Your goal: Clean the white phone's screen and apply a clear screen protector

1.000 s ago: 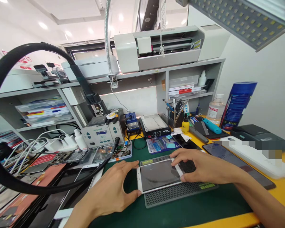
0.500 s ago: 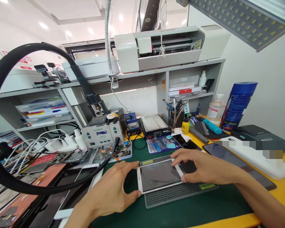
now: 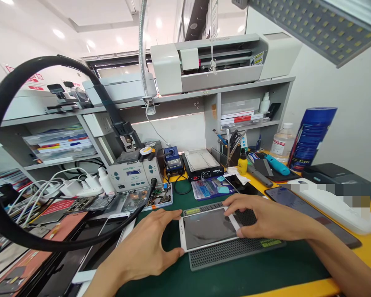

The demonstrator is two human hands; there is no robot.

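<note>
A white-framed smartphone (image 3: pixel 208 229) lies sideways, dark screen up, over a grey honeycomb-patterned pad (image 3: pixel 216 256). At its left end, my left hand (image 3: pixel 148 243) grips the two corners between thumb and fingertips. My right hand (image 3: pixel 262 216) holds the other end, fingers on the far edge and thumb at the near right corner. Whether the phone rests fully on the pad or sits slightly raised, I cannot tell. Under the pad is a dark green mat (image 3: pixel 231 276).
A thick black hose (image 3: pixel 43 247) loops across the left, from a grey rework station (image 3: pixel 132 177). Phone parts (image 3: pixel 49 264) crowd the left side. Behind stand a heating plate (image 3: pixel 204 165) and a yellow bottle (image 3: pixel 242 164). A large dark phone (image 3: pixel 315 218) lies at right.
The camera view has shifted very slightly. Both hands and the smartphone hold the same position relative to the pad.
</note>
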